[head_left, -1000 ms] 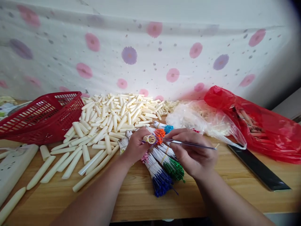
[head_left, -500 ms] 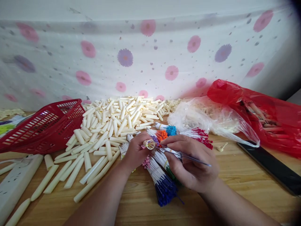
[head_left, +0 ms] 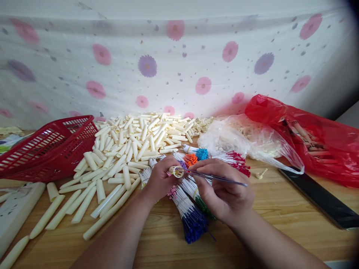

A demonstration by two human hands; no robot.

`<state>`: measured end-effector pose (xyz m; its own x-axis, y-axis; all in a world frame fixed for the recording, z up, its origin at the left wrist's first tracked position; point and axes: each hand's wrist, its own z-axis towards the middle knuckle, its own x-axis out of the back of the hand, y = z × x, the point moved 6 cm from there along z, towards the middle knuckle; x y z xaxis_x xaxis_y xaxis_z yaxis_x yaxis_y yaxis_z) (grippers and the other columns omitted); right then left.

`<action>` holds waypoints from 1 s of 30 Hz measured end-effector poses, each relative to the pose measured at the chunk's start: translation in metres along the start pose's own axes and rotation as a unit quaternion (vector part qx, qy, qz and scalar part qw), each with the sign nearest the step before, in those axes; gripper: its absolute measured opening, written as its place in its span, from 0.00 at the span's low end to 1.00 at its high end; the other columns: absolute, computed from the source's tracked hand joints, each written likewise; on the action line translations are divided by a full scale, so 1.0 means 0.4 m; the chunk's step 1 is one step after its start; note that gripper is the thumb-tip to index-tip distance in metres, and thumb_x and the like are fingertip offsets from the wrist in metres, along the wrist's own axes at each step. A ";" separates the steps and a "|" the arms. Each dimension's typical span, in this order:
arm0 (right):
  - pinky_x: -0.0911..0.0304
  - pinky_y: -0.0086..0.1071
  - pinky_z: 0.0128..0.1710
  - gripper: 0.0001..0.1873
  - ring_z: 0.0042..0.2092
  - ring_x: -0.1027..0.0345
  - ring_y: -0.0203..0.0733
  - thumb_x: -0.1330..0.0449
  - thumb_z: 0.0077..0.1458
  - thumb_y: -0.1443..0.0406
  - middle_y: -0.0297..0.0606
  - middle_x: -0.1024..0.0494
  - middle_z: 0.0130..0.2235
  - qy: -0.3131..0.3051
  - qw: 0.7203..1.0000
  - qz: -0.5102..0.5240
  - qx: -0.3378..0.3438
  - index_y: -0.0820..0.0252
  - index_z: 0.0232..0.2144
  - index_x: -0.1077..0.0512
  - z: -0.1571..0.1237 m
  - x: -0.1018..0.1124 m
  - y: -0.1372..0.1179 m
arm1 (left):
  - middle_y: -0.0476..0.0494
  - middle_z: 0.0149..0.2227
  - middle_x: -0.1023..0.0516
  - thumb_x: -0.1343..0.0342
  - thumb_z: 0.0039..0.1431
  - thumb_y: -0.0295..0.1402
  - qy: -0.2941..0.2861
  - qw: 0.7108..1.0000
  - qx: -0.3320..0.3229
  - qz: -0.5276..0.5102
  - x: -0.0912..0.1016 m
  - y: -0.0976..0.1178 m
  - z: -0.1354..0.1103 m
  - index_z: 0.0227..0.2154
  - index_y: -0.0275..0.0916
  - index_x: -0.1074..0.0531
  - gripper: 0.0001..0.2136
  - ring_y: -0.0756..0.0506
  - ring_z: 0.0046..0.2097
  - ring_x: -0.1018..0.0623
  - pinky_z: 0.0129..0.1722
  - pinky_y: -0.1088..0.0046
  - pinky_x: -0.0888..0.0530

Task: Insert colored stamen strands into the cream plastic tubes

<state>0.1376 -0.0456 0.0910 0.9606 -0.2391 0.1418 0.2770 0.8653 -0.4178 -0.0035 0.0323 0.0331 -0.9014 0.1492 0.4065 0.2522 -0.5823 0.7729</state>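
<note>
L hand (head_left: 159, 183) is gripping a short cream tube (head_left: 176, 172), open end facing the cam w/ small bits showing inside. R hand (head_left: 224, 194) is pinching a thin tweezer-like tool (head_left: 224, 178), tip pointing at the tube's mouth; can't tell if touching. Under/around both, white-stemmed bundles are lying on the wood table (head_left: 266, 231), incl. dk-blue bundle (head_left: 193, 220), orange bundle (head_left: 191, 159) & red bundle (head_left: 237, 161). Beyond L hand, a tube pile (head_left: 140, 138) is sitting btwn a red basket (head_left: 61, 158) & clear bag (head_left: 221, 134). Far R, a red bag (head_left: 322, 149) is resting nr a black slab (head_left: 319, 198). Floral sheet (head_left: 174, 74) is hanging behind.
</note>
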 end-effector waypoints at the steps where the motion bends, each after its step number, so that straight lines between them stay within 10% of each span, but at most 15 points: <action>1: 0.27 0.35 0.35 0.16 0.36 0.25 0.40 0.40 0.48 0.78 0.39 0.21 0.33 0.009 1.000 -0.005 -0.002 0.58 0.38 0.29 -0.002 -0.001 0.000 | 0.48 0.26 0.31 0.45 0.55 0.35 0.010 1.000 -0.010 0.016 0.004 0.002 0.000 0.22 0.38 0.31 0.09 0.47 0.31 0.31 0.32 0.72 0.34; 30: 0.28 0.36 0.37 0.19 0.37 0.26 0.40 0.39 0.47 0.78 0.38 0.22 0.35 0.014 1.000 0.003 0.004 0.58 0.41 0.29 -0.011 0.004 -0.005 | 0.48 0.29 0.31 0.45 0.57 0.39 0.001 0.999 -0.034 0.013 0.003 0.002 -0.003 0.26 0.38 0.29 0.10 0.47 0.33 0.30 0.35 0.71 0.33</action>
<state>0.1388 -0.0498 0.0882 0.9624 -0.2469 0.1135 0.2717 0.8700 -0.4114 -0.0049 0.0309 0.0336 -0.8956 0.1322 0.4248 0.2506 -0.6390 0.7273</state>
